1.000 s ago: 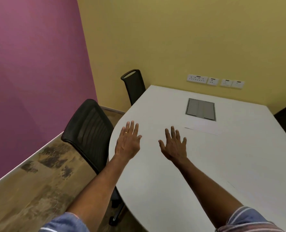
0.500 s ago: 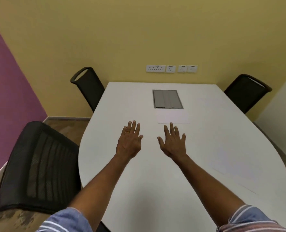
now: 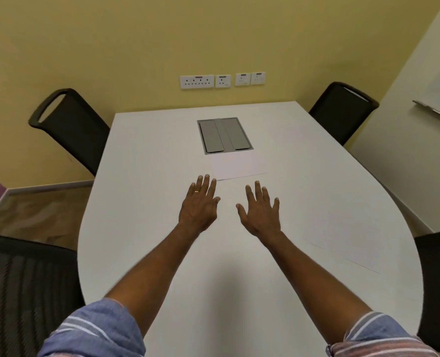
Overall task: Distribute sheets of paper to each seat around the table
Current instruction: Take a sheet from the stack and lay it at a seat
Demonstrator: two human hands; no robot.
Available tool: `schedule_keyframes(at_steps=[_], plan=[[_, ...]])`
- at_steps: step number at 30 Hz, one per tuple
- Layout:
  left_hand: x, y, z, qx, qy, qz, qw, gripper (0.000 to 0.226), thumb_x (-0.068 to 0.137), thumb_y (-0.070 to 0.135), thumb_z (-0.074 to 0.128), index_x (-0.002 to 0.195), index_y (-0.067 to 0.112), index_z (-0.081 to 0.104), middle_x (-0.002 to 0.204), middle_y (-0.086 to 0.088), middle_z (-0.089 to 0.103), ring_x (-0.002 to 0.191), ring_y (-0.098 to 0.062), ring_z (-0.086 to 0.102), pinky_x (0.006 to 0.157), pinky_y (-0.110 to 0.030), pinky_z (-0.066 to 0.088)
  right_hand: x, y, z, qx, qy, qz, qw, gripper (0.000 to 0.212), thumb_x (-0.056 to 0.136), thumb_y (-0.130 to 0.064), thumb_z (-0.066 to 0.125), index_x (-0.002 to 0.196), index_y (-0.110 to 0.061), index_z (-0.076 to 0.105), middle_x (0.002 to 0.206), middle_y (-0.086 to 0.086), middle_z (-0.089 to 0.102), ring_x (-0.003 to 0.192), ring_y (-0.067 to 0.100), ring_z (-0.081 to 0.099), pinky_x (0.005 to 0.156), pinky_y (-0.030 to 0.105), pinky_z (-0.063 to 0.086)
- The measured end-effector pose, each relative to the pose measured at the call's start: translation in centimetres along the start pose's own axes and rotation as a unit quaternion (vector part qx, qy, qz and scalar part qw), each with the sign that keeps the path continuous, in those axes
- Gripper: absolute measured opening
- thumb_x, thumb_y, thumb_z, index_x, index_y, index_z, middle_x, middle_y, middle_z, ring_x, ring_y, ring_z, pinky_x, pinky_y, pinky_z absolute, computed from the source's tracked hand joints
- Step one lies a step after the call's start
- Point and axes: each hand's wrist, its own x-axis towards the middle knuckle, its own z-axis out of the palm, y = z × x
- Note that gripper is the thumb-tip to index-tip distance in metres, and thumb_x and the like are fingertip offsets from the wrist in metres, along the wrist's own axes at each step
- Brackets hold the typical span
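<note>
Straight ahead of me, the flat white rectangular paper (image 3: 237, 166) lies on the white oval tabletop (image 3: 146, 202), its long side running across. My left grip (image 3: 199, 206) and right grip (image 3: 260, 212) are spread apart, holding nothing. The left is nearer, with its fingertips just beside the paper's near-left corner.

Paper (image 3: 235, 166) lies on the table (image 3: 149, 176), just nearer than the hatch (image 3: 224, 135).

No words or numbers can be read here. The wall sockets (image 3: 222, 80) have tiny dark marks near their tops that may be labels, but they are too small and blurry to tell. The sheet of paper (image 3: 235, 166) looks plain white.
</note>
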Motion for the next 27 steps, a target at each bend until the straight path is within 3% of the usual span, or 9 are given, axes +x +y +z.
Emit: schedule_keyframes(at_steps=[15,27], plan=[[12.4,-0.5,6.6,0.017,-0.043,-0.01,0.999,0.061,0.108,0.035,0.026,0.161,0.009,0.008,0.169,-0.012,0.006,0.156,-0.029,0.002,0.127,-0.044,0.009,11.7,4.4,4.8,0.01,-0.042,-0.024,0.999,0.068,0.104,-0.053,0.029,0.161,-0.023,0.008,0.169,0.006,-0.005,0.156,0.028,0.003,0.123,0.059,0.01],[21.2,-3.9,16.9,0.027,-0.09,0.001,0.996,0.061,0.109,0.035,0.026,0.16,0.007,0.008,0.168,-0.013,0.008,0.156,-0.029,0.003,0.127,-0.043,0.01,20.8,6.6,11.8,-0.023,-0.077,-0.023,0.997,0.068,0.104,-0.053,0.029,0.161,-0.023,0.01,0.169,0.007,-0.004,0.156,0.028,0.007,0.123,0.059,0.013]])
